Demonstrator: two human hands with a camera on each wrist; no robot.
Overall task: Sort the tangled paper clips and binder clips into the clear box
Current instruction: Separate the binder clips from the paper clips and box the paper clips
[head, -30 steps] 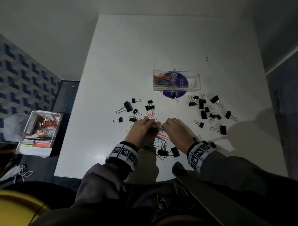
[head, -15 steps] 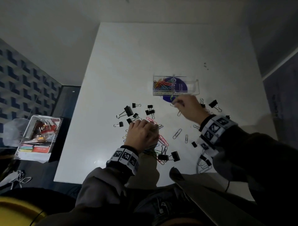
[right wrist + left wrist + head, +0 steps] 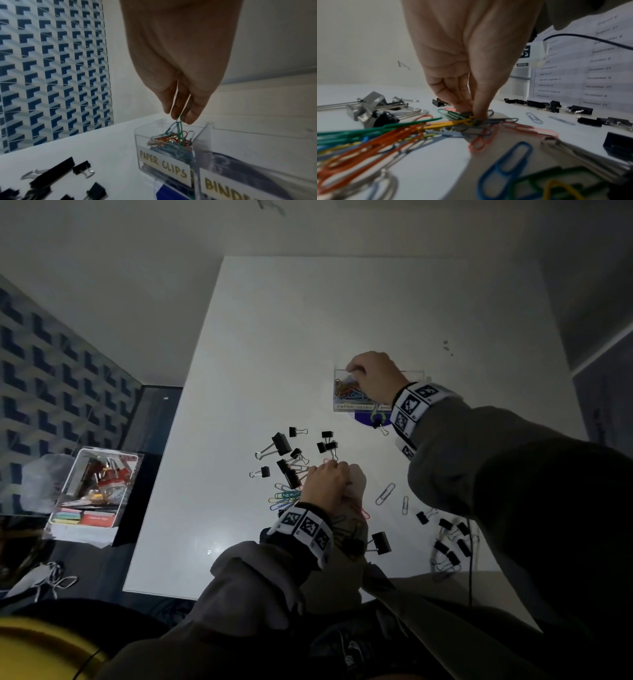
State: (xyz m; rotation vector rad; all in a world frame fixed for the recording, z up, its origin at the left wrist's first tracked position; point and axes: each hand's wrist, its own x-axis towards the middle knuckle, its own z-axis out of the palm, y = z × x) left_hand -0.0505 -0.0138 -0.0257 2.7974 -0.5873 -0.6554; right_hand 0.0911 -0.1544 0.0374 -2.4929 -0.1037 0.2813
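Note:
The clear box point(image 3: 342, 407) point(image 3: 164, 161) sits mid-table, split in two; its left compartment, labelled PAPER CLIPS, holds coloured paper clips point(image 3: 347, 392) point(image 3: 169, 140). My right hand point(image 3: 375, 376) point(image 3: 179, 119) hovers over that compartment and pinches a green paper clip point(image 3: 178, 127) that dangles into it. My left hand point(image 3: 329, 479) point(image 3: 471, 113) presses down on and pinches the tangled bunch of coloured paper clips point(image 3: 412, 128) point(image 3: 286, 498) near the front. Black binder clips point(image 3: 282, 443) point(image 3: 51, 174) lie scattered to the left.
More binder clips point(image 3: 450, 542) point(image 3: 583, 110) lie front right under my right sleeve, and two loose pale paper clips point(image 3: 385, 494) rest between my arms. A blue disc point(image 3: 363, 419) lies under the box. A bin of stationery point(image 3: 92, 487) stands off the table's left edge.
My right hand left the tangle, carried a paper clip up across the table and now holds it over the box's left compartment. The left hand stayed on the tangle.

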